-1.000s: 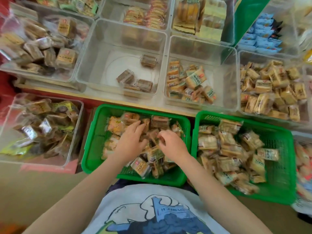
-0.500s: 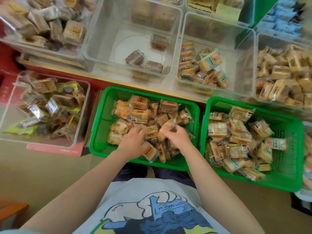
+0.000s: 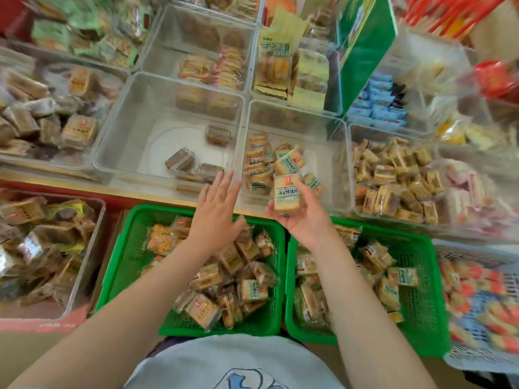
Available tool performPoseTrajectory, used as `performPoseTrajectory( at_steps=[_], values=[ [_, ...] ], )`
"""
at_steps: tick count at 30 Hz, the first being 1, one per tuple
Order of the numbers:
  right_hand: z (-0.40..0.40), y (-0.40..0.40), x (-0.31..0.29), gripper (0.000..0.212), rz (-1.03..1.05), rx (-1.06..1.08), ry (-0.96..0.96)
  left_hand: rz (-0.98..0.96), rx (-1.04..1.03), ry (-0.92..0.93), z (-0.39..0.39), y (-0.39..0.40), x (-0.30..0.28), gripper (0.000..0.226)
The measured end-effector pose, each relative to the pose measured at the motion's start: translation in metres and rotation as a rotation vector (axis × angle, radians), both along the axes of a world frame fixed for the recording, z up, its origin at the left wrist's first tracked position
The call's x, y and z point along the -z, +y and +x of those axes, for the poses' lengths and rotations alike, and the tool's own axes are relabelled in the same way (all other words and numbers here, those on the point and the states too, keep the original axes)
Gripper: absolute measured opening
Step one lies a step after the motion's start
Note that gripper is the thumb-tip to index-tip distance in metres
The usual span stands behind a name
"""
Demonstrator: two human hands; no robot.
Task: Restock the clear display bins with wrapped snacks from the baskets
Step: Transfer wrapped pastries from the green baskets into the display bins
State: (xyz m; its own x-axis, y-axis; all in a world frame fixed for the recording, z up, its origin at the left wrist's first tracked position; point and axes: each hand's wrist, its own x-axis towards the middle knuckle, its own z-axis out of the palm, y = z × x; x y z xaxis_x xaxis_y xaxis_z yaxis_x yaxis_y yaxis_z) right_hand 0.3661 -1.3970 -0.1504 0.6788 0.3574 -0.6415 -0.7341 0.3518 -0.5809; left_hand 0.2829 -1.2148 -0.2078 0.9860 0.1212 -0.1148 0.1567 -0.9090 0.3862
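While the right hand [image 3: 302, 217] was raised over the near rim of a clear display bin [image 3: 341, 167], a wrapped toast-slice snack [image 3: 287, 193] was grasped upright in its grip, just above the matching packs. The left hand [image 3: 217, 210] was held flat, fingers spread and released, over the left green basket [image 3: 127, 248]. Bins at the right edge were blurred.

One head-worn view looks steeply down, close over green baskets [image 3: 134, 248] toward clear bins [image 3: 118, 153] beyond.
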Motion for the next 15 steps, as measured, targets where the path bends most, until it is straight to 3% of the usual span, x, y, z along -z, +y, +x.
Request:
performPoseTrajectory(
  at_steps=[3,5,7,10,15],
  values=[
    [0.046,0.003,-0.006,0.014,-0.176,-0.206,-0.088,0.168,0.053,0.159,0.017,0.003,0.011,0.087],
    [0.072,0.012,-0.001,0.019,-0.357,-0.321,-0.161,0.267,0.096,0.233,0.015,0.006,0.022,0.087],
    [0.089,0.021,0.013,0.010,-0.524,-0.409,-0.219,0.335,0.126,0.248,0.010,0.008,0.030,0.085],
    [0.097,0.029,0.041,0.032,-0.734,-0.627,-0.274,0.304,0.107,0.220,0.011,0.008,0.035,0.085],
    [0.085,0.030,0.058,0.027,-1.113,-0.723,-0.532,0.292,0.112,0.241,0.011,0.009,0.039,0.085]
  ],
)
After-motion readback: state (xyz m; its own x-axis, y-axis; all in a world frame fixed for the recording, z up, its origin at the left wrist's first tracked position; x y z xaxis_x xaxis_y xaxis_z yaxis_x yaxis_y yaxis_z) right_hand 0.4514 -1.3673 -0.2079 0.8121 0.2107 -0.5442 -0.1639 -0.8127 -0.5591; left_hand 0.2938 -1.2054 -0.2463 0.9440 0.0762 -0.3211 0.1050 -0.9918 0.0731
